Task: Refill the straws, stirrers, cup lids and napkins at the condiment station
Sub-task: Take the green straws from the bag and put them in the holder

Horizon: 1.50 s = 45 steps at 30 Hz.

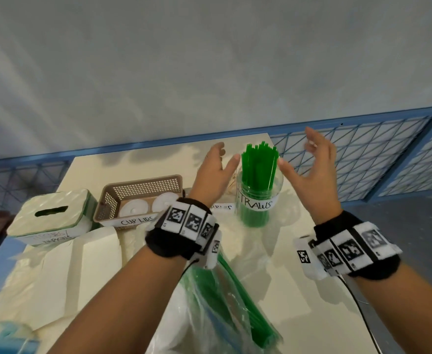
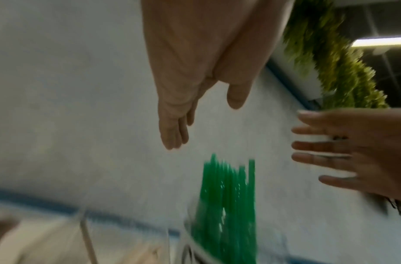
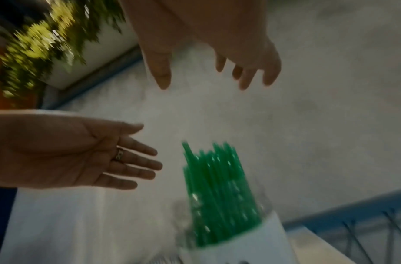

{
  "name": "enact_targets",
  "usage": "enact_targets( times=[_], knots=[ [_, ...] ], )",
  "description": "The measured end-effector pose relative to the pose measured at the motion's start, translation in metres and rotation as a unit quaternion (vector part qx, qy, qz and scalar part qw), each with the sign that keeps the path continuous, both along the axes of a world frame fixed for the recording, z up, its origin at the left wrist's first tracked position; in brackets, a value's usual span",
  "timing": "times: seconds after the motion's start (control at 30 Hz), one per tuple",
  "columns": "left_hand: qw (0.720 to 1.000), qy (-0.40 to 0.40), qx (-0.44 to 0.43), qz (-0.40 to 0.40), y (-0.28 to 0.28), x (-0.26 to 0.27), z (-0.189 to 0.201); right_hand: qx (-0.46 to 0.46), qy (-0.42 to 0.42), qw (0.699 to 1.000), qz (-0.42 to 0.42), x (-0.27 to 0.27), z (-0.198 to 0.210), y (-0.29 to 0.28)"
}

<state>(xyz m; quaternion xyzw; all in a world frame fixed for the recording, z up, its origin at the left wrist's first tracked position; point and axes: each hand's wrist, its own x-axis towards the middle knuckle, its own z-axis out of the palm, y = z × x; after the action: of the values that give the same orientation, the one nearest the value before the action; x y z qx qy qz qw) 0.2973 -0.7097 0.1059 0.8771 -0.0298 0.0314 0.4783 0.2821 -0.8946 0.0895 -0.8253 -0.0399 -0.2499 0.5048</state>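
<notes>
A clear jar labelled STRAWS (image 1: 258,204) stands on the table with a bunch of green straws (image 1: 259,166) upright in it. My left hand (image 1: 216,169) is spread just left of the straw tops, and my right hand (image 1: 309,164) is spread just right of them. Neither holds anything. The wrist views show the straws (image 2: 228,205) (image 3: 215,180) below both flat hands (image 2: 177,107) (image 3: 206,50). A plastic bag of more green straws (image 1: 231,300) lies near me. The brown CUP LIDS basket (image 1: 138,200) holds white lids, and a napkin box (image 1: 51,215) sits at the left.
A stirrers container (image 1: 221,206) is partly hidden behind my left wrist. White paper packaging (image 1: 64,272) lies at the front left of the cream table (image 1: 286,290). A blue mesh railing (image 1: 363,154) runs behind the table's far edge.
</notes>
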Motion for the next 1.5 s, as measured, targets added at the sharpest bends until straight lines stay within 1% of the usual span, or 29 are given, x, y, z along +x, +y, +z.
enact_targets(
  times=[0.07,0.1,0.17,0.23,0.3,0.4,0.47,0.53,0.6,0.63,0.7,0.73,0.8,0.83,0.9,0.93,0.97,1.0,1.03,1.07,1.1,1.13,1.17,1.2,1.23,1.27,1.33,1.4,1.5],
  knots=[
    [0.998,-0.010,0.053,-0.012,0.021,-0.021,0.015,0.024,0.023,0.996,0.079,-0.030,0.015,0.007],
    [0.996,-0.006,0.084,-0.014,0.031,-0.034,0.019,0.006,0.053,0.991,0.123,-0.046,0.019,0.012],
    [0.991,0.013,0.136,-0.011,0.050,-0.060,0.017,-0.040,0.124,0.969,0.212,-0.079,0.020,0.028],
    [0.988,0.044,0.150,-0.002,0.064,-0.081,0.006,-0.059,0.170,0.938,0.295,-0.109,0.013,0.047],
    [0.990,0.073,0.121,0.014,0.071,-0.097,-0.007,-0.108,0.188,0.915,0.339,-0.133,0.000,0.069],
    [0.997,0.062,0.009,0.047,0.074,-0.114,-0.008,-0.185,0.239,0.879,0.369,-0.158,-0.026,0.101],
    [0.996,0.029,-0.058,0.061,0.075,-0.125,0.008,-0.233,0.285,0.852,0.372,-0.165,-0.044,0.117],
    [0.994,-0.017,-0.082,0.067,0.082,-0.135,0.033,-0.267,0.300,0.835,0.375,-0.167,-0.058,0.125],
    [0.991,-0.074,-0.077,0.079,0.094,-0.147,0.059,-0.264,0.299,0.837,0.375,-0.166,-0.068,0.125],
    [0.990,-0.098,-0.057,0.085,0.100,-0.153,0.070,-0.258,0.304,0.839,0.370,-0.165,-0.071,0.124],
    [0.989,-0.107,0.027,0.094,0.113,-0.161,0.076,-0.249,0.322,0.845,0.348,-0.163,-0.072,0.122],
    [0.989,-0.084,0.080,0.095,0.117,-0.163,0.073,-0.241,0.323,0.852,0.334,-0.161,-0.071,0.121],
    [0.984,0.017,0.164,0.069,0.124,-0.164,0.048,-0.211,0.308,0.875,0.308,-0.161,-0.066,0.119],
    [0.979,0.081,0.182,0.044,0.125,-0.164,0.031,-0.194,0.297,0.886,0.298,-0.160,-0.064,0.118],
    [0.964,0.197,0.180,0.007,0.121,-0.164,-0.006,-0.175,0.272,0.903,0.283,-0.157,-0.060,0.114],
    [0.959,0.227,0.168,0.006,0.118,-0.163,-0.024,-0.167,0.259,0.909,0.279,-0.155,-0.058,0.112],
    [0.961,0.238,0.141,0.014,0.115,-0.160,-0.041,-0.162,0.250,0.915,0.274,-0.153,-0.057,0.111],
    [0.966,0.240,0.090,0.030,0.112,-0.157,-0.054,-0.160,0.243,0.920,0.264,-0.152,-0.054,0.110],
    [0.969,0.242,0.011,0.049,0.109,-0.155,-0.065,-0.168,0.235,0.926,0.244,-0.153,-0.050,0.110],
    [0.962,0.252,-0.081,0.064,0.106,-0.154,-0.071,-0.188,0.211,0.936,0.211,-0.154,-0.048,0.111],
    [0.949,0.259,-0.164,0.076,0.104,-0.153,-0.075,-0.217,0.166,0.947,0.171,-0.157,-0.045,0.112],
    [0.935,0.259,-0.226,0.086,0.102,-0.151,-0.075,-0.232,0.104,0.957,0.142,-0.160,-0.041,0.114],
    [0.926,0.251,-0.265,0.091,0.099,-0.150,-0.073,-0.222,0.047,0.963,0.144,-0.164,-0.037,0.118],
    [0.922,0.241,-0.292,0.088,0.095,-0.149,-0.068,-0.202,0.018,0.964,0.174,-0.168,-0.033,0.122],
    [0.919,0.226,-0.312,0.082,0.091,-0.147,-0.064,-0.187,0.017,0.959,0.213,-0.171,-0.029,0.126],
    [0.918,0.209,-0.326,0.084,0.088,-0.144,-0.062,-0.187,0.038,0.950,0.248,-0.173,-0.026,0.130],
    [0.908,0.180,-0.361,0.115,0.081,-0.139,-0.057,-0.251,0.127,0.921,0.268,-0.173,-0.030,0.134],
    [0.897,0.161,-0.389,0.135,0.076,-0.136,-0.054,-0.324,0.203,0.894,0.234,-0.167,-0.038,0.129],
    [0.900,0.158,-0.392,0.110,0.073,-0.140,-0.048,-0.359,0.254,0.881,0.175,-0.155,-0.046,0.113]
  ],
)
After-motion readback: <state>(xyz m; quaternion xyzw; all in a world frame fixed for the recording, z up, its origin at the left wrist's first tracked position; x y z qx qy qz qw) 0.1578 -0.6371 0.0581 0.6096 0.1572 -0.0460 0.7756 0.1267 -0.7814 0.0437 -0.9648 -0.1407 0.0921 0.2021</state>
